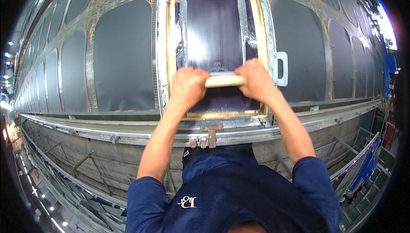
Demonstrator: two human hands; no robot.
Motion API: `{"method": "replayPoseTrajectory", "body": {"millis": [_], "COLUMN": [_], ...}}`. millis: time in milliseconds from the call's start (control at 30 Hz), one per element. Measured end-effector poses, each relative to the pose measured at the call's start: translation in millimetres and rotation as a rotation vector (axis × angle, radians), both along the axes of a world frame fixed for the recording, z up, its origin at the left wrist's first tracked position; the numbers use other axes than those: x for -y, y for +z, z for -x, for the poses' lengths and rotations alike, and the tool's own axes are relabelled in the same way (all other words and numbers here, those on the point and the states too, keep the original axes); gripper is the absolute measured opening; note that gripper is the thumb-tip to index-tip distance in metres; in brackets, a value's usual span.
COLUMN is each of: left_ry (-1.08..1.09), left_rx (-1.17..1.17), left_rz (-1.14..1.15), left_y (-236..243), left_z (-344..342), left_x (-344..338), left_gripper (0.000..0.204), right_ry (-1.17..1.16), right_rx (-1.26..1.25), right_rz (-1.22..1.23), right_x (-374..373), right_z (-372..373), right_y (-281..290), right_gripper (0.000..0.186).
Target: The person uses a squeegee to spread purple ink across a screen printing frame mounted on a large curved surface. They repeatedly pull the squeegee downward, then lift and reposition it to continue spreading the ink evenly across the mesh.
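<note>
My left hand [188, 85] and my right hand [256, 79] are closed round either end of a cream-coloured squeegee bar [224, 80]. The bar lies crosswise over the lower half of a dark purple screen-printing screen [212, 28], which has pale smears down both sides and yellowish strips along its inner edges. A metal frame [163, 32] surrounds the screen, with a pale loop handle [282, 68] on its right side. My fingers are curled over the bar, so its ends are hidden.
Rows of dark grey panels [121, 55] on a patterned sheet [92, 28] run left and right. A metal rail [94, 131] with a rusty bracket [212, 134] crosses before my body. Scaffold-like metal racks [85, 181] sit lower left, and blue equipment [388, 70] stands at the far right.
</note>
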State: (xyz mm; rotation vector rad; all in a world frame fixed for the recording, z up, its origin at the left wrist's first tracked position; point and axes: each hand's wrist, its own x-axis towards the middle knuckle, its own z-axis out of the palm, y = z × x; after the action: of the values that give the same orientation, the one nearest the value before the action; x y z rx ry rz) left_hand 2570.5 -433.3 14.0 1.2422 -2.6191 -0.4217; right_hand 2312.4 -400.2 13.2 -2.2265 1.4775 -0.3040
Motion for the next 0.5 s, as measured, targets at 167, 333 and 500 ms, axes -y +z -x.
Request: {"method": "replayPoseTrajectory", "body": {"millis": [167, 333, 500], "left_ry": [0.026, -0.009, 0.007], "left_rx": [-0.059, 0.012, -0.025], "left_rz": [0.073, 0.059, 0.141], "left_y": [15.3, 20.4, 12.3], "left_z": [-7.2, -11.1, -19.8], "left_x": [-61.1, -57.0, -65.2], "left_gripper": [0.023, 0.027, 0.021], "right_ry": [-0.259, -1.135, -1.039], "right_rx": [0.257, 0.15, 0.22], "right_rz": [-0.057, -0.049, 0.071], "right_x": [-40.5, 12.0, 7.4], "right_z": [16.0, 94.8, 106.4], "right_y": [29.9, -19.1, -40.2], "right_gripper": [0.038, 0.036, 0.03]}}
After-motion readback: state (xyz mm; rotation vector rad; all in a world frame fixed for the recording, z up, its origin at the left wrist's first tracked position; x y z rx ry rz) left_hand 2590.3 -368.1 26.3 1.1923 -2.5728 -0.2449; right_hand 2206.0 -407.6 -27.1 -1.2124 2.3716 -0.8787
